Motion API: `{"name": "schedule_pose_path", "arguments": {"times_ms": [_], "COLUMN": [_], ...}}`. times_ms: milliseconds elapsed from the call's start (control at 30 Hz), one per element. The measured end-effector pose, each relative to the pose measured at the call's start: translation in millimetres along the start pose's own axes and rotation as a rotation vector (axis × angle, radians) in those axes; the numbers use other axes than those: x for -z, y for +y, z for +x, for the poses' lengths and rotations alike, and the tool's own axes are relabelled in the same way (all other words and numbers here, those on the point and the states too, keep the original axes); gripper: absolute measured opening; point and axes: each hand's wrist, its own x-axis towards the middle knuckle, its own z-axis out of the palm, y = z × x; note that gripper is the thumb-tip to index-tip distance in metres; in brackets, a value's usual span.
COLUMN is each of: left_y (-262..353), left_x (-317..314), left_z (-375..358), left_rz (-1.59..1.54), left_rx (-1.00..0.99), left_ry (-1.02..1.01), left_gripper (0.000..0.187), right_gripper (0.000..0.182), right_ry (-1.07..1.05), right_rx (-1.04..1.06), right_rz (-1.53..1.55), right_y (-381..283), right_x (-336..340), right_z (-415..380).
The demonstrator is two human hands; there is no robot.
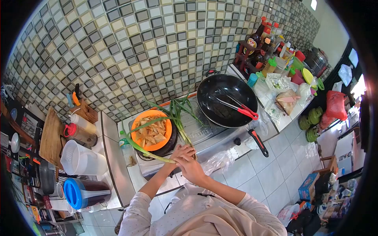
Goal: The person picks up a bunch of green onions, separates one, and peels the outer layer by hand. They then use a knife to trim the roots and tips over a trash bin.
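Note:
Both my hands meet at the stove's front edge, over the root ends of some long green onions. My left hand [182, 153] is closed around the onions [180, 125], whose leaves spread back over the stove [201, 135]. Pressed close against it, my right hand [191, 166] has its fingers closed at the pale end of a separate green onion stalk [151, 155]. That stalk bends leftward past an orange bowl [167, 135] of folded, fried-looking pieces [151, 133]. Overlapping fingers hide the exact grip.
A black wok [212, 114] with red-handled tongs [247, 113] sits on the right burner, its handle [258, 142] pointing forward. Bottles [258, 39] and food containers crowd the right counter. Pitchers [82, 159] and a cutting board [54, 135] stand left. Plastic wrap [222, 160] lies near my hands.

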Motion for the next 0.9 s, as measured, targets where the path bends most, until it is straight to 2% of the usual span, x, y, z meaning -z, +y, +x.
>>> {"name": "schedule_pose_path", "arguments": {"times_ms": [167,233,267,333,367,467,500,567,667,800,867,900], "left_y": [13.6,20.3,23.2,31.4,31.9,32.3,35.1,38.9,42.8,46.5,41.2,43.9], "left_x": [30.6,35.4,38.5,50.9,51.6,69.3,75.2,82.8,94.9,105.8,100.1,101.2], "left_z": [-1.4,-4.9,-7.4,-11.3,-14.8,-21.7,-24.4,-29.0,-31.6,-37.2,-44.2,-43.6], "left_rz": [0.032,-0.171,-0.17,-0.251,-0.253,-0.42,-0.423,-0.544,-0.562,-0.581,-0.384,-0.384], "left_rx": [0.017,0.105,0.099,0.215,0.208,0.283,0.283,0.449,0.499,0.572,0.555,0.564], "left_ry": [0.051,0.24,0.242,0.33,0.33,0.504,0.503,0.564,0.606,0.548,0.366,0.366], "left_gripper": [0.039,0.039,0.039,0.033,0.033,0.02,0.02,0.015,0.008,0.008,0.012,0.012], "right_gripper": [0.023,0.022,0.022,0.021,0.02,0.017,0.017,0.015,0.016,0.016,0.016,0.016], "right_ry": [0.084,0.08,0.074,0.079,0.078,0.052,0.052,0.104,0.098,0.118,0.102,0.094], "right_rx": [-0.01,-0.053,-0.096,-0.156,-0.215,-0.338,-0.342,-0.343,-0.355,-0.404,-0.415,-0.417], "right_rz": [0.119,0.167,0.22,0.299,0.382,0.488,0.487,0.525,0.476,0.495,0.474,0.477], "right_y": [17.7,25.1,28.5,32.5,34.8,47.3,51.7,60.0,62.8,64.9,67.1,68.8], "right_x": [-8.2,-6.4,-4.5,1.5,5.0,15.7,19.1,27.9,46.7,59.1,65.2,65.9], "right_z": [-0.1,-3.3,-4.6,-6.7,-7.9,-11.0,-12.7,-15.7,-19.6,-27.5,-31.1,-33.2]}}
